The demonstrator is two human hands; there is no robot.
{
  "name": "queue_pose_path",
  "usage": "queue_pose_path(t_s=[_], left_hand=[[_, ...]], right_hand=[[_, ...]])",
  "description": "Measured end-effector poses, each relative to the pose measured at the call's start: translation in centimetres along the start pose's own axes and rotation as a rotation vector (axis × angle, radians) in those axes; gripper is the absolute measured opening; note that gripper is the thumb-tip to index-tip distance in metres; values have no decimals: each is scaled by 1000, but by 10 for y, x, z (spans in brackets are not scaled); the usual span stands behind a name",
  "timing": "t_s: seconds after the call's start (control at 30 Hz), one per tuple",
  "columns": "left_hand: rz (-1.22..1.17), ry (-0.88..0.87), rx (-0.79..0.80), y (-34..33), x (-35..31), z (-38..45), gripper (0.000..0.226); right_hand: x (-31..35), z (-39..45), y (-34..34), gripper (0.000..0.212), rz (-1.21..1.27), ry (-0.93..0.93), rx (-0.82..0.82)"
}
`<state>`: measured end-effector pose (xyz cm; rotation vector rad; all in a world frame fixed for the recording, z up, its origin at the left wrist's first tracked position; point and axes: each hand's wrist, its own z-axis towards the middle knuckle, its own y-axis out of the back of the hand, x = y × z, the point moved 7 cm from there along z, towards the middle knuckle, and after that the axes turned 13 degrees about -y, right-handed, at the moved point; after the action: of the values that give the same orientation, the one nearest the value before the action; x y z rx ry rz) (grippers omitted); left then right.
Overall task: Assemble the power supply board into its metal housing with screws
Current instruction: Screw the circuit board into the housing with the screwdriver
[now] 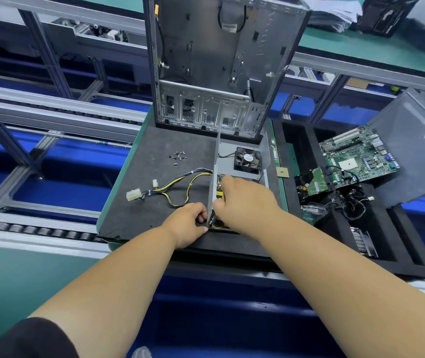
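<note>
Grey L-shaped metal housing (242, 161), fan (247, 160) inside; left hand (188, 223) fingers pinch its perforated wall, right hand (242, 200) fingers curl over the power supply board (219, 193).

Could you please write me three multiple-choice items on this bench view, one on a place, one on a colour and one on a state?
1. Where do the loose screws lie?
A. on the dark mat
B. in the foam tray
C. inside the tall chassis

2. What colour is the big connector at the cable ends?
A. red
B. white
C. blue

3. How is the housing's perforated wall held?
A. lying flat, untouched
B. upright between both hands
C. lifted high by one hand

Answers: 1 A, they sit on the mat left of the fan. 2 B, its plastic is white. 3 B, left hand and right hand flank it.
</note>
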<state>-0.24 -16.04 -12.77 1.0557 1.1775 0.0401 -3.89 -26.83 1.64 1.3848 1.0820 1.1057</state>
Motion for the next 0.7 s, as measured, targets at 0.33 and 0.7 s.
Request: queue_pose_path(t_s=[0.33,0.7], left_hand=[[-54,30,-19,1,1,-1,24],[-47,48,-5,1,1,-1,26]], right_hand=[[-6,4,1,30,-179,62,-33],[-10,5,2,24,-69,9,-93]])
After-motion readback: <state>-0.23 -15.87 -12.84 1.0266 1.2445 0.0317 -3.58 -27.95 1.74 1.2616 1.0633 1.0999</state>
